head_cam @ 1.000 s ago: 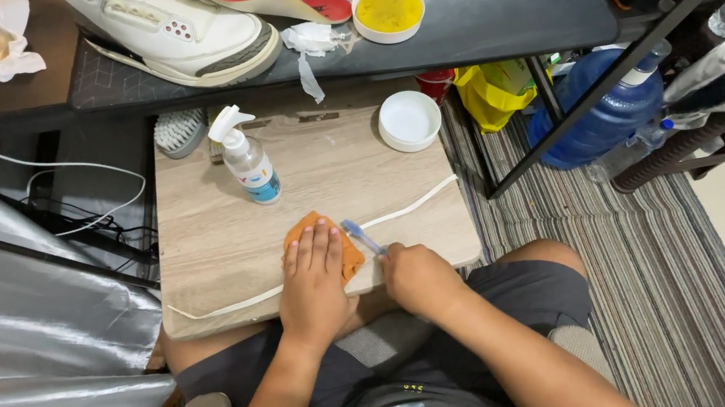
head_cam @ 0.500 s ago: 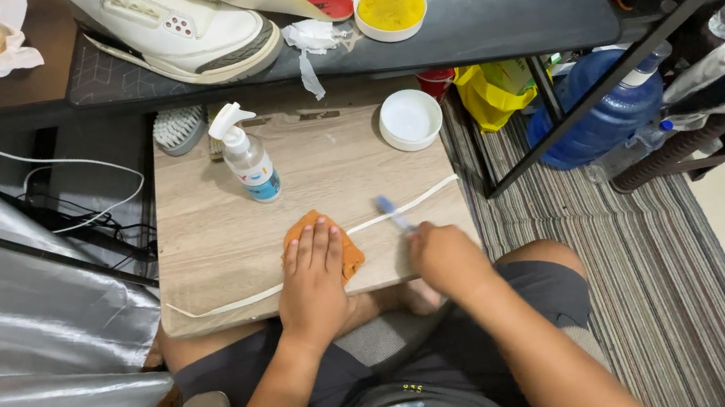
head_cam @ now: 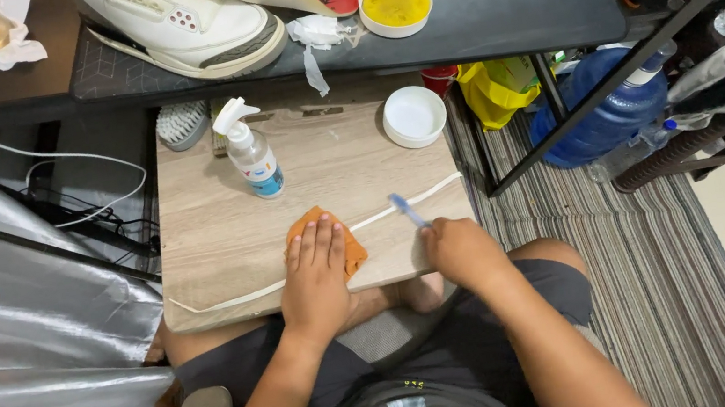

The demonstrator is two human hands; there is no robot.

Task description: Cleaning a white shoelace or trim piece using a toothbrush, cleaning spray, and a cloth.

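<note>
My left hand (head_cam: 316,276) lies flat, fingers apart, pressing an orange cloth (head_cam: 353,250) onto a white shoelace (head_cam: 234,299) that runs across a light wooden board (head_cam: 216,233) on my lap. My right hand (head_cam: 462,251) grips a small blue brush (head_cam: 405,210), its head resting on the lace's right stretch (head_cam: 432,190). A spray bottle with a white trigger (head_cam: 249,150) stands on the board's far left. A white lid (head_cam: 413,115) sits at the board's far right.
A dark desk (head_cam: 497,19) above the board holds a white sneaker (head_cam: 182,26), a tub of yellow paste (head_cam: 395,3) and crumpled tissue (head_cam: 315,32). A scrub brush (head_cam: 182,125) lies behind the board. A blue water jug (head_cam: 609,107) and yellow bag (head_cam: 502,89) stand right, on a striped rug (head_cam: 676,282).
My right hand has slid to the right along the lace with the brush, away from the cloth. My left hand has stayed pressed on the cloth.
</note>
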